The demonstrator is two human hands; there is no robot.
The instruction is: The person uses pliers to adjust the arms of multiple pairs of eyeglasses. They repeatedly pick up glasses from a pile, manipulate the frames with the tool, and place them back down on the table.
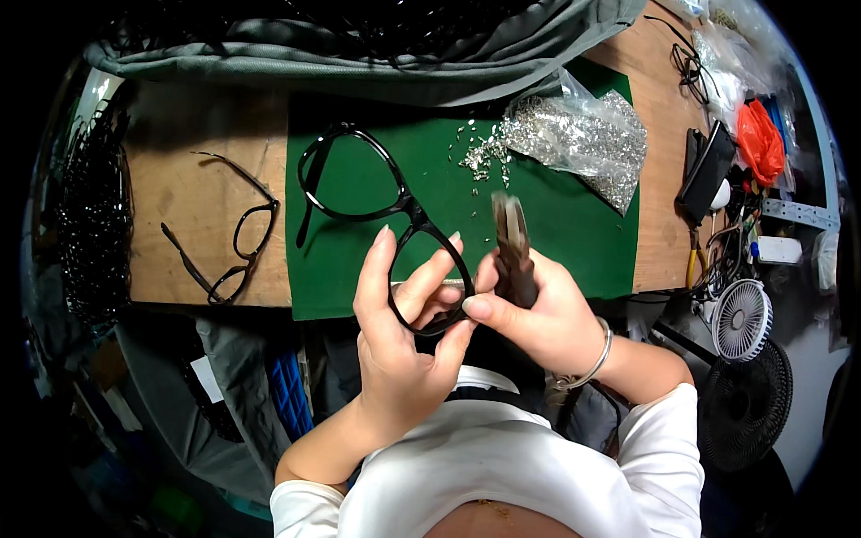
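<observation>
A black eyeglass frame (405, 199) is raised above the green mat (404, 287), with one temple arm folded out at its far left. My left hand (404, 332) grips its near rim, thumb and fingers closed around it. In my right hand (538, 300) is a pair of pliers (511, 238), jaws pointing away from me. The right thumb tip meets the frame's rim beside the left thumb. Small silvery metal parts (484, 157) lie spilled on the mat, by an open clear plastic bag (574, 134) full of the same pieces.
Another black glasses frame (242, 242) rests on the wooden table at left. Piles of glossy black frames (94, 215) stand at the left edge and far side, beside grey cloth (359, 72). At right are a black phone-like object (704, 175), a red bag (759, 142) and a white fan (742, 319).
</observation>
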